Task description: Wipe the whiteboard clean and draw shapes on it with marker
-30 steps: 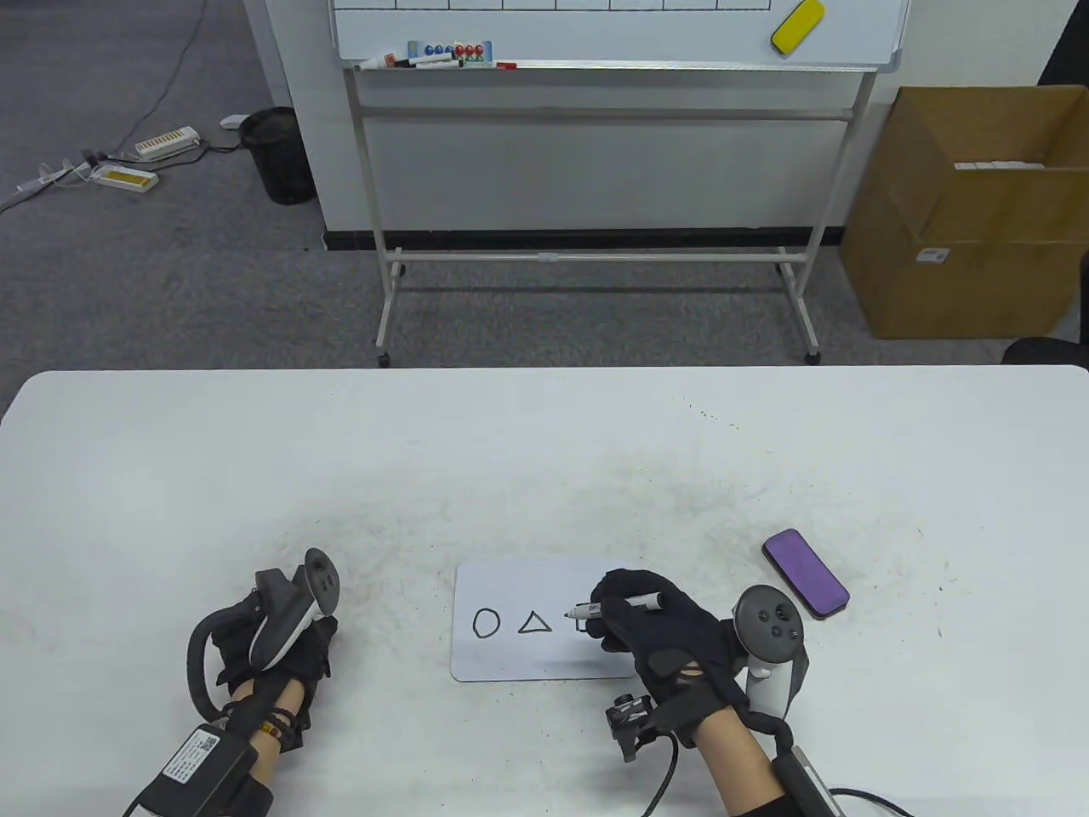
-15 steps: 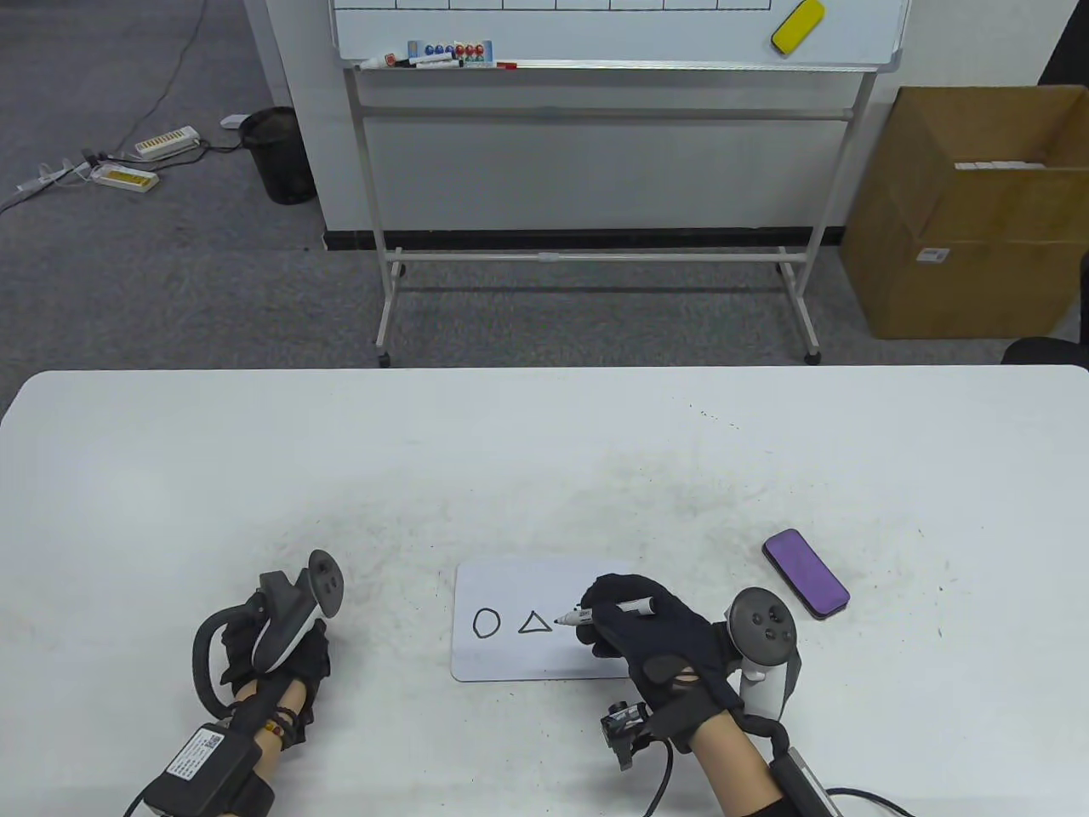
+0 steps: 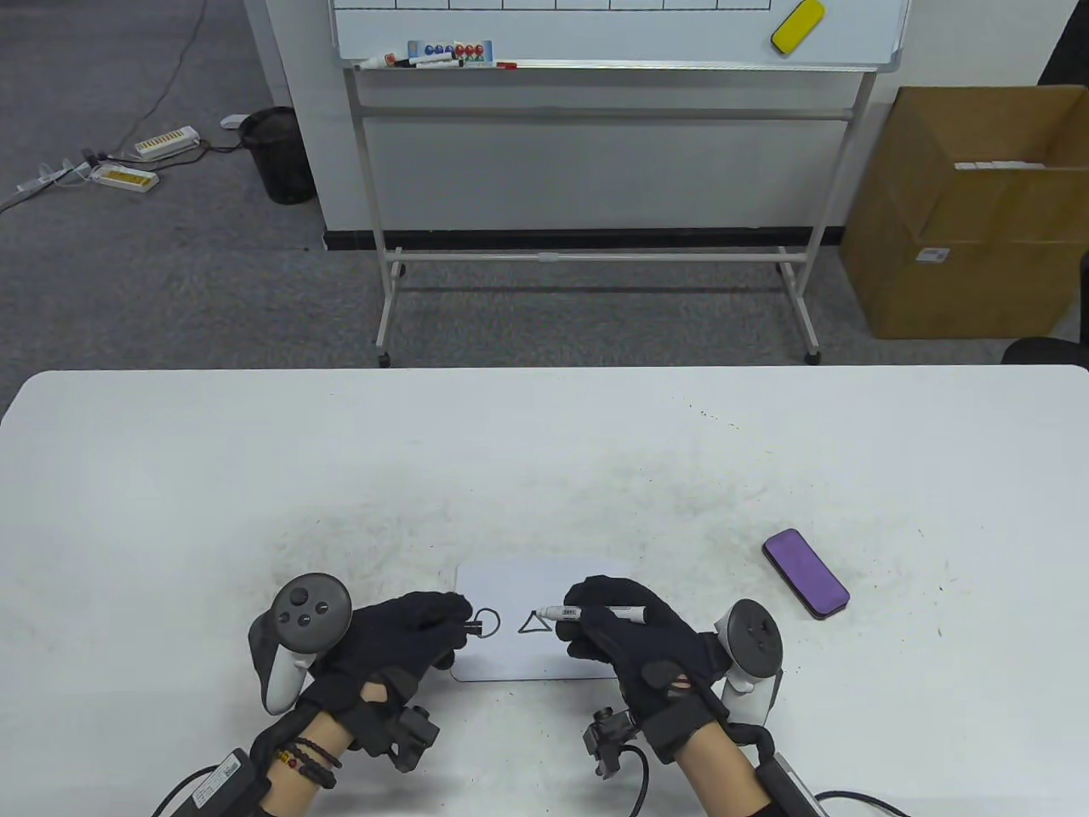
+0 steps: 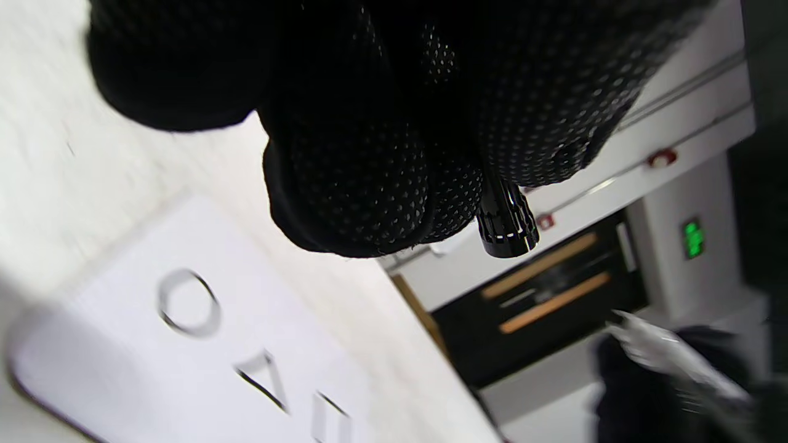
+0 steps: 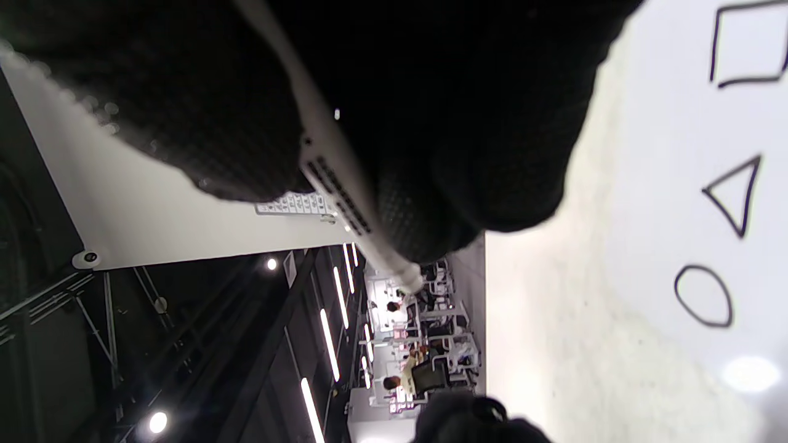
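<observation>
A small whiteboard [image 3: 544, 587] lies near the table's front edge with a circle [image 3: 487, 622] and a triangle [image 3: 533, 624] drawn on it. The right wrist view also shows a square [image 5: 748, 46] beside the triangle [image 5: 732, 194] and circle [image 5: 705, 295]. My right hand [image 3: 580, 623] grips a white-bodied marker [image 3: 587, 611], lying level with its tip pointing left above the triangle. My left hand [image 3: 455, 619] hovers at the board's left edge and pinches the black marker cap [image 3: 473, 627], whose open end faces the tip. In the left wrist view the cap [image 4: 506, 224] sticks out between my fingers [image 4: 357, 160].
A purple eraser-like block [image 3: 806, 573] lies on the table to the right of the board. Beyond the table's far edge stand a large rolling whiteboard [image 3: 612, 34] and a cardboard box [image 3: 970, 221].
My left hand has moved right from the table's left to the board's edge, and the cap now shows in it. My right hand has shifted left off the square and turned the marker level.
</observation>
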Available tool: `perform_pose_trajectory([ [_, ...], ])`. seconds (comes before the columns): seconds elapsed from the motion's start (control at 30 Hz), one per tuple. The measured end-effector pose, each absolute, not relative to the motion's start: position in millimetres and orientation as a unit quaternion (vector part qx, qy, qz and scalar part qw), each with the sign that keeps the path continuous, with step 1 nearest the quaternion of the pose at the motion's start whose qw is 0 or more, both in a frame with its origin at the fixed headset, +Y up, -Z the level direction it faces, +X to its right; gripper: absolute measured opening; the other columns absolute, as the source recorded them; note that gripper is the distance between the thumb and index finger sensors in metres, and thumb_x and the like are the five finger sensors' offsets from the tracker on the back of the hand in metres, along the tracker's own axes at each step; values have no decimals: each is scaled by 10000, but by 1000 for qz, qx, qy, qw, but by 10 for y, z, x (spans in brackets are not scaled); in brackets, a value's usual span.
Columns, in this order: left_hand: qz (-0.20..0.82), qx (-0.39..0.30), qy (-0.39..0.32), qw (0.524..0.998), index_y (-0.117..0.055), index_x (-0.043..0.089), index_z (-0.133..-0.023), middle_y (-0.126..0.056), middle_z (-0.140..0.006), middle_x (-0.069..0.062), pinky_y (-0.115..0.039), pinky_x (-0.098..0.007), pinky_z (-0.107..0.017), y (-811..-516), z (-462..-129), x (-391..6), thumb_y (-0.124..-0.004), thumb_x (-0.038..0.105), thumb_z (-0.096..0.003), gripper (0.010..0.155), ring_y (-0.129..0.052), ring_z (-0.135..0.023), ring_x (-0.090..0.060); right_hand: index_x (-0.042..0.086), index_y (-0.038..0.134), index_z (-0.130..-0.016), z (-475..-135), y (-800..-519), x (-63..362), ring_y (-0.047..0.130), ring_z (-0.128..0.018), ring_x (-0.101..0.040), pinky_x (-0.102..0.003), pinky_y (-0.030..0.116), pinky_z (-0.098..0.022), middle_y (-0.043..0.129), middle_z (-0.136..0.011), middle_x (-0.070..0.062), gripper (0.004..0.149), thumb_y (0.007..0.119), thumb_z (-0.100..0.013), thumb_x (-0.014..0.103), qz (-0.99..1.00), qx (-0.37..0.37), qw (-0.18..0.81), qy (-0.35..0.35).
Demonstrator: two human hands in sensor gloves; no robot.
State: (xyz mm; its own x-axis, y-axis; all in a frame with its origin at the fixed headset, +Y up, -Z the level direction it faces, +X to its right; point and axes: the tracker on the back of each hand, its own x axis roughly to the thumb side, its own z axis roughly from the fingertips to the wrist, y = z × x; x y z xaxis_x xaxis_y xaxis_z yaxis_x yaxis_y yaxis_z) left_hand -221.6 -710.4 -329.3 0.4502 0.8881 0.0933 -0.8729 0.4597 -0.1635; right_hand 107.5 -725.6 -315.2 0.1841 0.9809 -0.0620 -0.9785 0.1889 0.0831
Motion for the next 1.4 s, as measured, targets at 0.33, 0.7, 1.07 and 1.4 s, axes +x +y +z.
perform_pose_trajectory([
  [0.33, 599, -70, -79, 794, -923, 266, -755, -1095, -616, -12, -942, -336, -265, -7196, -3215, -2083, -908, 379, -350, 421, -1132, -412, -147, 278, 916, -761, -3134, -7274, 937, 1131, -593, -264, -333, 985, -415, 955, -813, -75, 433, 953, -343, 383, 633, 42, 769, 82],
  [0.7, 594, -32, -146, 791, -909, 208, -731, -1063, -581, -65, -941, -355, -304, -7142, -3153, -1962, -898, 339, -350, 403, -1114, -404, -182, 264, 926, -745, -3140, -7322, 798, 1177, -524, -259, -314, 1030, -356, 995, -741, -102, 432, 952, -324, 358, 616, 53, 776, 124],
  [1.07, 450, 3, -208, 868, -855, 256, -795, -1020, -703, -23, -890, -389, -372, -6982, -3138, -1852, -830, 391, -387, 431, -1069, -535, -208, 227, 908, -774, -3095, -7184, 792, 1166, -504, -256, -324, 1007, -347, 991, -736, -112, 462, 951, -339, 377, 678, 68, 728, 77],
  [1.4, 284, 95, -240, 923, -842, 243, -826, -976, -760, -40, -867, -419, -410, -6970, -2887, -1569, -891, 506, -306, 585, -1023, -581, -220, 206, 907, -768, -3064, -7131, 784, 1159, -429, -224, -327, 980, -296, 1020, -672, -80, 521, 951, -319, 466, 805, 77, 588, 15],
])
